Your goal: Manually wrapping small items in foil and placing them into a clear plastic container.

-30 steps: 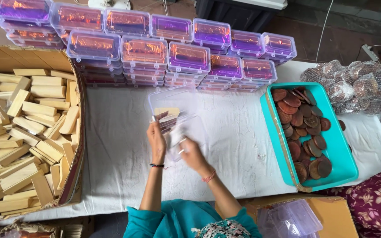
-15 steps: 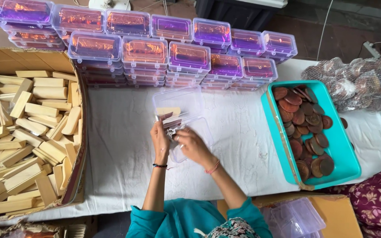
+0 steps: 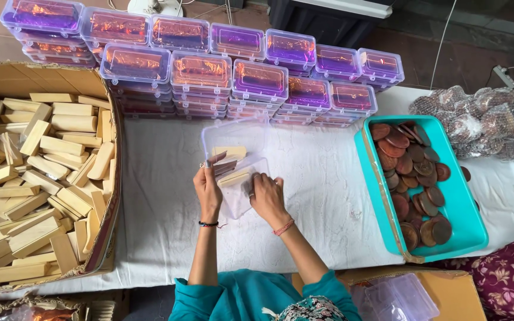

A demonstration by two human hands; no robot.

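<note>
Hands [image 3: 208, 189] [image 3: 267, 196] on clear box [image 3: 236, 142]; block carton [image 3: 105, 178] left, teal tray [image 3: 382, 205] right.

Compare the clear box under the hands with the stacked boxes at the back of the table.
The open clear box lies alone on the white cloth, lid raised; the stacked boxes are shut and piled in rows. The open clear box shows pale wooden blocks under the left hand and right hand; the stacked boxes glint purple and orange. Both are clear plastic, of like shape.
</note>
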